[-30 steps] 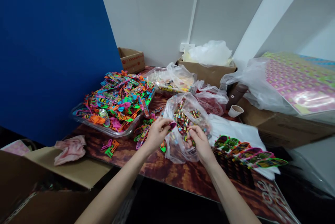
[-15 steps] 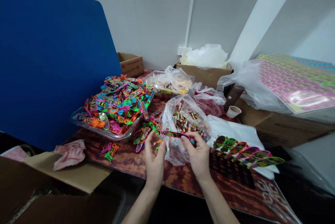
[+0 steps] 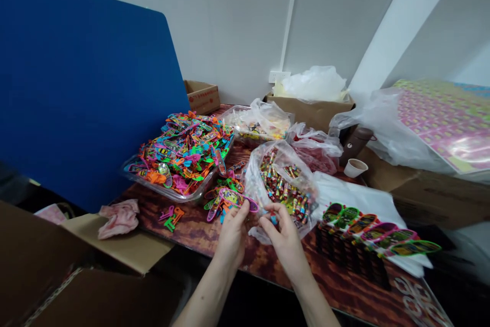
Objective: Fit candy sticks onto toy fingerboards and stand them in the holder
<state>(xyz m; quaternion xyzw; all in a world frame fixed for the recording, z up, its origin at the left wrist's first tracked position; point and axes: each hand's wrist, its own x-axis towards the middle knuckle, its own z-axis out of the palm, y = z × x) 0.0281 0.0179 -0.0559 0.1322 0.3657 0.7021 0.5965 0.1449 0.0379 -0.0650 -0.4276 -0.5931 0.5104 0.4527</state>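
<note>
Toy skateboard deck (image 3: pixel 253 205): showing its purple end at the clear plastic bag's (image 3: pixel 253 179) near-left edge.
Left hand (image 3: pixel 233 232): pinching the deck between thumb and fingers.
Right hand (image 3: pixel 283 230): curling at the bag's near side, a small blue piece (image 3: pixel 274 219) showing between thumb and fingers; whether it is being gripped, cannot tell.
Handling: keeping the deck steady and pinching lightly is probably helping.
Clear tray (image 3: pixel 184 198): standing left of the bag, heaped with colourful toy parts.
Black rack (image 3: pixel 346 251): standing right of the bag.
</note>
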